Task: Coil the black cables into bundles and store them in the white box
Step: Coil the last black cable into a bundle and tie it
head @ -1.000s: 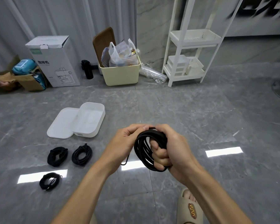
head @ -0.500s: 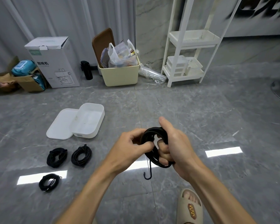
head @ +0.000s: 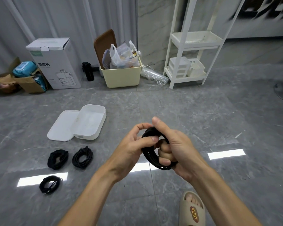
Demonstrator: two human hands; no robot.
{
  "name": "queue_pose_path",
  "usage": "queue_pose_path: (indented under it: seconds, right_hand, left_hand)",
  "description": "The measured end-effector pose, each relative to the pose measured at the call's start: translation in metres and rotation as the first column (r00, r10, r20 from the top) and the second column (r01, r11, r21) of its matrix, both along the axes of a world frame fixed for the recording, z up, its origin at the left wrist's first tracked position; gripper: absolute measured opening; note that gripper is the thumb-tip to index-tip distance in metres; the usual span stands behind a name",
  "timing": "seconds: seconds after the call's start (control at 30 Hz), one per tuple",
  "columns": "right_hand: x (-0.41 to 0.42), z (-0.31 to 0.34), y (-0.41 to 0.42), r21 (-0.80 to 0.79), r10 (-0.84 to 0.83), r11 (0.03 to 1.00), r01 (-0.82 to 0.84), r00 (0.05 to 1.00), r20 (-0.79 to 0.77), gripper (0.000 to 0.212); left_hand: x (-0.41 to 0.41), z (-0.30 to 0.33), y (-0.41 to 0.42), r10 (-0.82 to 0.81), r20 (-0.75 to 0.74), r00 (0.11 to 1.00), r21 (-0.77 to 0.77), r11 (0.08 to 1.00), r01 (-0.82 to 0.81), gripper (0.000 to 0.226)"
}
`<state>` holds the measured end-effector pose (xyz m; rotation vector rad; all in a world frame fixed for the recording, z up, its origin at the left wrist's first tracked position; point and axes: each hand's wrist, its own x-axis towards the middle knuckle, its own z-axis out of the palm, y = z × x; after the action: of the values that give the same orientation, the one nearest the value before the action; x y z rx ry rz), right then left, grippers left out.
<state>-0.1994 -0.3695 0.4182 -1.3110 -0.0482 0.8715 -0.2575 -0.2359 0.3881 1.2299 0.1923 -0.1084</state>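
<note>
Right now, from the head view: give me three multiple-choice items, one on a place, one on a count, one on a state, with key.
1. Where does the white box sit?
A. On the white shelf unit
B. On the floor, one edge over its lid
C. Inside the cream bin

2. How many coiled black cable bundles lie on the floor?
A. Three
B. One
C. Five

3. What is in the hands?
A. Nothing
B. The box lid
C. A black cable coil

Key: 1 B, the box rests on the grey floor, overlapping its lid. 2 A, bundles at and. 3 C, the left hand and right hand both grip the black cable coil.
</note>
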Motion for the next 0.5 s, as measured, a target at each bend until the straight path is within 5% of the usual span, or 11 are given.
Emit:
queue_pose_path:
  seconds: [0.13, 0.2, 0.3, 0.4, 0.5]
  right_hand:
    - [0.002, -0.003, 0.000, 0.009, -0.074, 0.997, 0.074, 0.997, -0.032, 0.035]
    - [0.004, -0.006, 0.000, -0.006, -0.160, 0.987, 0.159, 0.987, -0.031, 0.032]
    - [0.005, -0.010, 0.000, -0.038, -0.278, 0.960, 0.277, 0.960, -0.030, 0.038]
    - [0.005, -0.011, 0.000, -0.047, -0.332, 0.942, 0.331, 0.943, -0.002, 0.043]
    - [0.004, -0.011, 0.000, -0.064, -0.353, 0.933, 0.354, 0.935, 0.028, 0.051]
  left_hand:
    - [-0.003, 0.001, -0.003, 0.030, 0.019, 0.999, 0.201, 0.979, -0.033, 0.066]
    - [-0.005, -0.001, -0.013, 0.157, 0.097, 0.983, 0.347, 0.920, -0.181, 0.062]
    - [-0.007, -0.006, -0.027, 0.331, 0.325, 0.886, 0.527, 0.714, -0.460, 0.034]
    - [-0.006, -0.013, -0.032, 0.279, 0.473, 0.836, 0.679, 0.489, -0.548, 0.013]
    - [-0.006, -0.015, -0.038, 0.279, 0.455, 0.846, 0.728, 0.430, -0.534, 0.011]
